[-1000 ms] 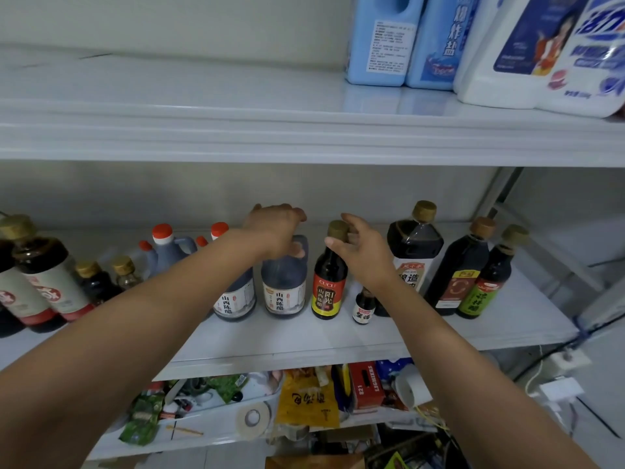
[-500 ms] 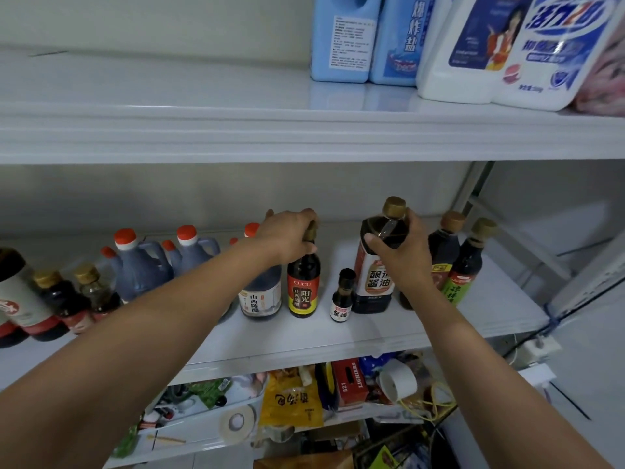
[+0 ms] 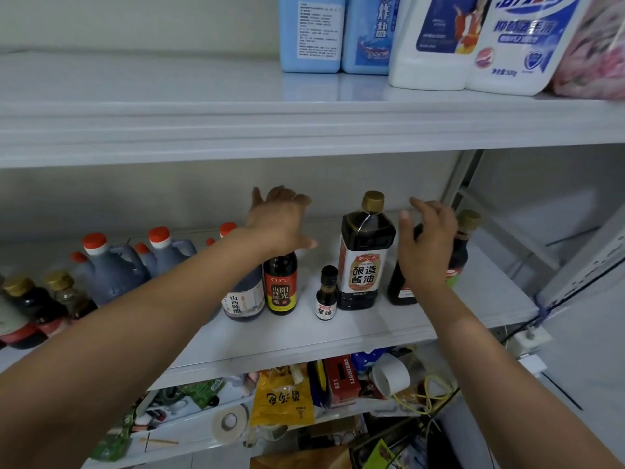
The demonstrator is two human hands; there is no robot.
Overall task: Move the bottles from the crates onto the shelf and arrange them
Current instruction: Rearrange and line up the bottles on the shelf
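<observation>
— Left hand (image 3: 277, 221) of mine is spread wide, fingers straight, gripping nothing. It hovers over the top of the red-label vinegar bottle (image 3: 280, 282) and hides the cap, so I cannot tell whether my palm touches it.

— And your right?

— My right hand (image 3: 427, 245) is loose too, fingers gently bent and apart, nothing in it. It sits in front of a dark bottle (image 3: 402, 289), just right of the big soy sauce bottle (image 3: 367, 252) with the gold cap. Whether it touches the dark one, I cannot tell.

— Where do the bottles stand?

— All upright on the middle shelf (image 3: 338, 333). Between the vinegar and the soy sauce stands 1 small bottle (image 3: 326, 294). Behind my right hand a green-label bottle (image 3: 468, 221) peeks out. Under my left forearm is a white-labelled jug (image 3: 243, 299), and further left are 2 orange-capped jugs (image 3: 108, 269).

— Anything else around?

— Above, the upper shelf (image 3: 203, 130) carries 2 blue containers (image 3: 309, 32) and 2 white detergent bottles (image 3: 436, 38). Below lie a yellow bag (image 3: 282, 397), a red box (image 3: 341, 377) and a tape roll (image 3: 230, 423).
</observation>
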